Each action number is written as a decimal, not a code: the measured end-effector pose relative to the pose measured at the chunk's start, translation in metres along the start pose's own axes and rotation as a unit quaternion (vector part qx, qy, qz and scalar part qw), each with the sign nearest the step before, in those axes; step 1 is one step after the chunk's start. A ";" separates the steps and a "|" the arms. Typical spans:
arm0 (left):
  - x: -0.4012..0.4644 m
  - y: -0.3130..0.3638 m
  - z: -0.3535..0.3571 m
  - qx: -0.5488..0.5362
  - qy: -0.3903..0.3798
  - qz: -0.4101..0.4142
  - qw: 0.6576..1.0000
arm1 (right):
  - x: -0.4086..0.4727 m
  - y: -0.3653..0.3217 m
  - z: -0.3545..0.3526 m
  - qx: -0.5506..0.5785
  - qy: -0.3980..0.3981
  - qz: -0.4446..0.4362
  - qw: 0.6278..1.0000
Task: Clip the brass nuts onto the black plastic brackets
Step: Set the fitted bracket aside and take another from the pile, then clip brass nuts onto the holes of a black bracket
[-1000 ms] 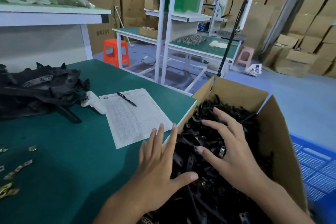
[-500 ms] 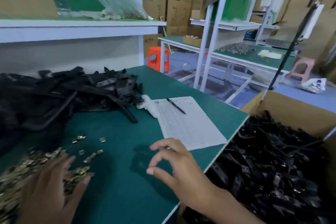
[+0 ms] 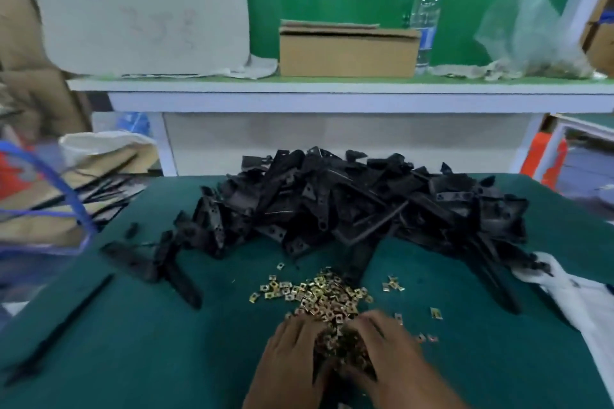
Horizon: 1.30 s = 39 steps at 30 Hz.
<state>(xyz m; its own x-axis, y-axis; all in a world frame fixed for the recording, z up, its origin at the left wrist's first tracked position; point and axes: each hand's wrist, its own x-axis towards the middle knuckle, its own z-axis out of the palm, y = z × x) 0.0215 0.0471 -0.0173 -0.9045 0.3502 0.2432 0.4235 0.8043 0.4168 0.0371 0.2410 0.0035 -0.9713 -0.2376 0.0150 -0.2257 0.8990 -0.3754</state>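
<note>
- Both hands are down on the green tabletop (image 3: 139,335) at its near edge, the left hand (image 3: 292,352) and right hand (image 3: 388,349) cupped on either side of the heap of brass nuts (image 3: 327,295).
- The fingers of both hands lie fairly flat and spread against the pile, corralling it; I cannot see a single nut pinched in either hand, though the blur hides the fingertips.
- The nuts sit near the middle of the near edge, with strays scattered toward the right edge.
- The black plastic brackets (image 3: 349,202) are stacked in a big mound just behind the nuts, toward the far edge; a few lie loose toward the left edge.
- No bracket is in hand, so clipping looks not yet begun.
- Risk, as I judge it: sweeping too briskly could flick the small nuts off the near edge or under the bracket mound, where they would be hard to find.
- A white cloth (image 3: 578,295) at the right edge could also swallow strays.
</note>
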 end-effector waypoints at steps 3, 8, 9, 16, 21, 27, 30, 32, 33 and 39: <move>0.006 -0.002 -0.005 -0.026 0.016 -0.009 0.999 | 0.041 -0.006 -0.026 0.072 0.040 0.020 0.996; 0.005 0.008 -0.007 -0.056 0.054 -0.029 0.997 | 0.122 -0.005 -0.049 0.009 0.243 0.048 0.969; 0.006 0.011 -0.010 -0.033 0.068 -0.014 0.997 | 0.136 -0.006 -0.049 -0.031 0.243 0.052 0.968; 0.007 0.023 -0.026 -0.077 0.044 -0.022 0.996 | 0.164 -0.017 -0.058 -0.072 0.363 -0.007 0.929; 0.007 0.017 -0.026 -0.122 0.113 -0.021 0.986 | 0.109 -0.029 -0.074 0.222 0.463 -0.048 0.857; 0.004 0.021 -0.021 -0.517 0.220 -0.085 0.823 | 0.023 -0.051 -0.032 0.141 0.384 -0.216 0.887; 0.000 0.019 -0.026 -0.529 0.264 -0.069 0.804 | 0.009 -0.039 -0.018 0.095 0.255 -0.248 0.930; 0.002 0.010 -0.031 -0.525 0.307 -0.096 0.788 | 0.013 -0.023 -0.016 0.098 0.182 -0.156 0.966; 0.004 0.008 -0.033 -0.525 0.322 -0.108 0.780 | 0.017 -0.015 -0.013 0.040 0.137 -0.125 0.982; 0.002 0.006 -0.035 -0.399 0.377 -0.130 0.826 | 0.025 0.006 -0.006 0.035 0.073 -0.064 0.995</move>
<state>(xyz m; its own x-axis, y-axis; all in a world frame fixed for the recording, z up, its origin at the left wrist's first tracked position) 0.0241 0.0361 0.0163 -0.8094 -0.4248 0.4055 0.3896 0.1283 0.9120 0.0112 0.2424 0.0070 -0.9369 -0.2877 0.1985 -0.3468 0.8362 -0.4249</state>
